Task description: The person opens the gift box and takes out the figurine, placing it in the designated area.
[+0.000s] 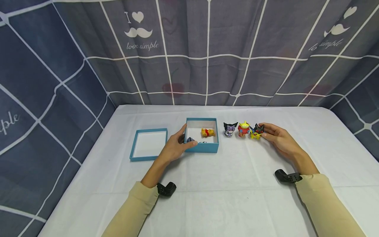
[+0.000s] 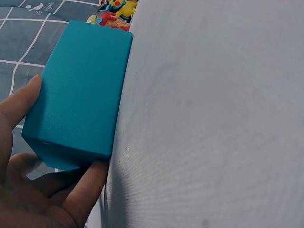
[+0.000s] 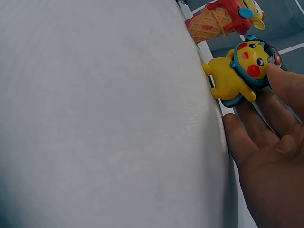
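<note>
The left hand [image 1: 174, 146] grips the left side of an open blue box [image 1: 202, 147], its thumb over the near rim. Inside the box lie a yellow and red figure [image 1: 208, 132] and a bluish item [image 1: 190, 139]. In the left wrist view the fingers touch the end of the blue box [image 2: 80, 90]. On the right, the right hand [image 1: 279, 140] pinches a yellow figure with a dark hood [image 1: 256, 131]; the right wrist view shows the thumb on the hood of that yellow figure [image 3: 227, 80].
A black and purple figure [image 1: 229, 129] and a red figure with a yellow head [image 1: 244, 129] stand in a row between box and right hand. The blue-rimmed lid [image 1: 148, 158] lies left of the box. Grey checked curtains [image 1: 189, 75] stand behind the white table [image 1: 225, 204].
</note>
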`<move>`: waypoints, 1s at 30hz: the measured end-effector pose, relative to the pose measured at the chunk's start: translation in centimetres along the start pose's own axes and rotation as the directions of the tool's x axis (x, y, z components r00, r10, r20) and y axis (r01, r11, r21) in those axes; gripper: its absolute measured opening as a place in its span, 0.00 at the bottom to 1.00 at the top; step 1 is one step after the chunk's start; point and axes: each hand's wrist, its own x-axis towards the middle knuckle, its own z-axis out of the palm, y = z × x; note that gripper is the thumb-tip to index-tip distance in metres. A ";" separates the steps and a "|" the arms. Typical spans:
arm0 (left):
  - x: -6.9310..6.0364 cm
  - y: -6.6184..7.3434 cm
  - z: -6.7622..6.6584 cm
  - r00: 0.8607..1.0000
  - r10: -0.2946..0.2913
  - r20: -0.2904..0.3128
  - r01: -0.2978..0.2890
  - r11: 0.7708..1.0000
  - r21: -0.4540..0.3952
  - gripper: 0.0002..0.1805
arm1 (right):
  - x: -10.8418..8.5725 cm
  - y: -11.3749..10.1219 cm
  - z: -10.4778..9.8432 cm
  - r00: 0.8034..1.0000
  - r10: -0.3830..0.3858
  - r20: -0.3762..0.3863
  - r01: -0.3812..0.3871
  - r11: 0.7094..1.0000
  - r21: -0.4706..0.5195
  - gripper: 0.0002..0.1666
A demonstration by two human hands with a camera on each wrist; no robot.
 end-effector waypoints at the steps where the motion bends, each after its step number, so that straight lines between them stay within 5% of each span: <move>1: 0.0 0.0 0.0 1.000 -0.002 0.000 0.002 1.000 0.001 0.50 | 0.0 0.0 0.0 1.000 0.000 0.001 0.000 1.000 0.012 0.23; 23: 0.1 -0.1 0.0 1.000 -0.022 -0.001 0.022 1.000 0.006 0.50 | 0.0 0.0 0.0 1.000 0.019 0.018 -0.019 1.000 0.023 0.21; 30: 0.1 -0.1 0.0 1.000 -0.022 -0.001 0.022 1.000 -0.002 0.49 | 0.1 0.0 -0.1 0.999 0.028 0.026 -0.029 0.999 0.024 0.29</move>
